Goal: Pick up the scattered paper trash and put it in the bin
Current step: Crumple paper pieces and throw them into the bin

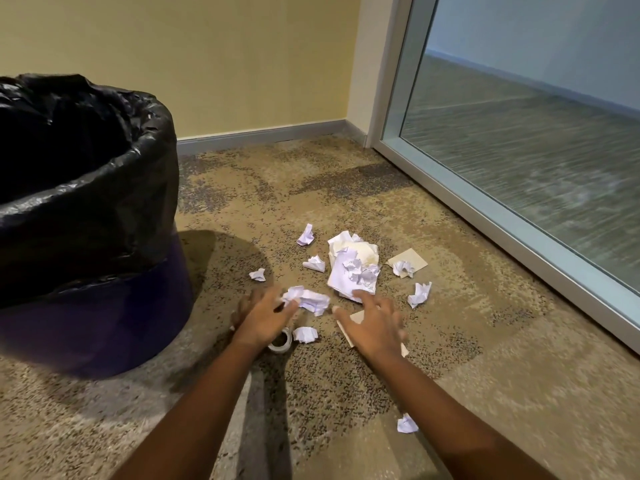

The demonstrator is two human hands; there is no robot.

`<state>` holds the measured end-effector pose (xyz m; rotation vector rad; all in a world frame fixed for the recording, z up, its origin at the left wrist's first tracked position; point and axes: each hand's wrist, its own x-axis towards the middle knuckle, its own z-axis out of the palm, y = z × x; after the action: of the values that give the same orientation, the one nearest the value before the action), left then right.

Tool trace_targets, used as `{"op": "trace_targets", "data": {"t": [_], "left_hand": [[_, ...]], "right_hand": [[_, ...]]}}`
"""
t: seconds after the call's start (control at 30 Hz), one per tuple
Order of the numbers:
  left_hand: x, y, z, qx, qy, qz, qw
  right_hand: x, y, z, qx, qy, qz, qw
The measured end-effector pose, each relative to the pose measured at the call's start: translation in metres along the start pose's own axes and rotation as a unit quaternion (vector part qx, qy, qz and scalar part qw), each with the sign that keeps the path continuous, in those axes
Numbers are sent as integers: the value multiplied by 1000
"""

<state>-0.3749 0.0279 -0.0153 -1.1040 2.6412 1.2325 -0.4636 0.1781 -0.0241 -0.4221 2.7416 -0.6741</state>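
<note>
Speckled tan and grey carpet [346,393], corner of a room. Cream wall [207,64] behind, grey baseboard [263,135] along its foot, glass panel in a pale metal frame [502,220] to the right.

Round dark purple bin [104,327] stands at the left, lined with a crinkled black plastic bag [86,209] folded over the rim. Mouth open.

Scattered white crumpled paper lies on the carpet right of the bin. Largest heap: a pile of creased white and cream sheets [353,268] in the middle of the scatter, small balls resting on top. Around it: a crumpled scrap [305,235] farther back, another [315,263] just left of the pile, a small piece [258,274] nearer the bin. A tan cardboard square [412,259] lies right of the pile with a white wad [403,268] on it. One more scrap [419,294] sits to the right, and a lone ball [407,423] lies close to the person, beside the right forearm.

Left hand [263,317] reaches forward, fingers spread and slack, fingertips touching a long crumpled white paper wad [306,299]; not closed around it. Under the wrist, a small white roll of tape [280,342] and a white paper ball [304,334] beside it.

Right hand [372,327] is also open, fingers splayed, index tip at the near edge of the big pile. It holds nothing. A flat beige card piece [356,318] lies partly hidden beneath it.

Both hands blurred.
</note>
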Motion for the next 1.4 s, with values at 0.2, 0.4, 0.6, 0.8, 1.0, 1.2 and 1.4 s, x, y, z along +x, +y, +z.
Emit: {"op": "trace_targets", "data": {"t": [0.2, 0.4, 0.6, 0.8, 1.0, 1.2, 1.4], "left_hand": [[-15, 4, 21, 170, -35, 95, 980], [-40, -15, 31, 307, 18, 146, 940], [-58, -23, 38, 387, 75, 146, 908], [-73, -15, 29, 364, 65, 128, 920], [-75, -11, 32, 349, 43, 116, 929], [-71, -12, 21, 228, 62, 38, 971], [-74, -13, 4, 156, 65, 5, 986]], "right_hand": [[-6, 7, 1, -105, -36, -73, 991], [-35, 40, -12, -106, -19, -106, 988], [-78, 77, -26, -147, -13, -116, 982], [-105, 107, -32, -218, -48, -159, 962], [-91, 114, -36, -242, 46, -166, 955], [-77, 113, -31, -257, 41, -116, 958], [-68, 122, -45, -211, 41, -83, 973]]}}
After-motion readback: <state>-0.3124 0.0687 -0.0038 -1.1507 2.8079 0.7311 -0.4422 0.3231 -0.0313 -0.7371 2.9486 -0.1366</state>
